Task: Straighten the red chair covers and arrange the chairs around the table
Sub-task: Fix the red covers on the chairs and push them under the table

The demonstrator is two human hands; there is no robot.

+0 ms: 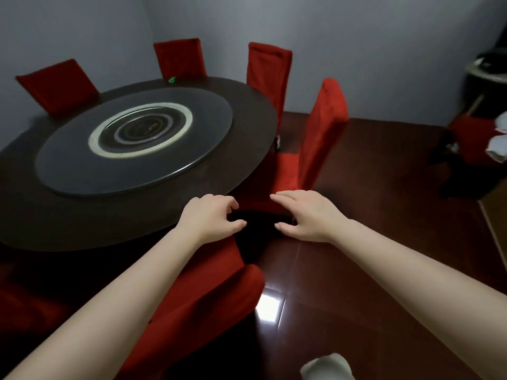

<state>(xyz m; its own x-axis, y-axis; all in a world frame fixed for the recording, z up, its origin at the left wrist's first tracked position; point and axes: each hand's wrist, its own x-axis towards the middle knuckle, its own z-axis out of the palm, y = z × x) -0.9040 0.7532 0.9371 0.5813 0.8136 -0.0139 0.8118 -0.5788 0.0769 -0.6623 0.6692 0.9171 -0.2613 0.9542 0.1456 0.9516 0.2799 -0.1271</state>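
A round dark tabletop fills the left of the view, with a grey glass turntable lying on its middle. A small green object sits near the far rim. Three red-covered chairs stand behind the far edge: a far left chair, a far middle chair and a far right chair, each with its back rising above the rim.

A side chair stands at the right edge of the tabletop, its tall back turned to the open floor and its seat reaching under the rim. A near chair stands closest to the person, its red cover running down below the left forearm, which crosses over it.

The left hand hangs over the near rim of the tabletop, fingers loosely curled and holding nothing. The right hand is spread with relaxed, nearly straight fingers, just beside the front corner of the side chair's seat; whether it touches the cover cannot be told. A dark gap lies between the two hands.

The glossy reddish-brown wooden floor shows a bright square reflection beside the near chair. Well apart at the right edge stands another red-covered chair with white things on it, below a blurred cabinet. A white shape shows at the bottom edge.
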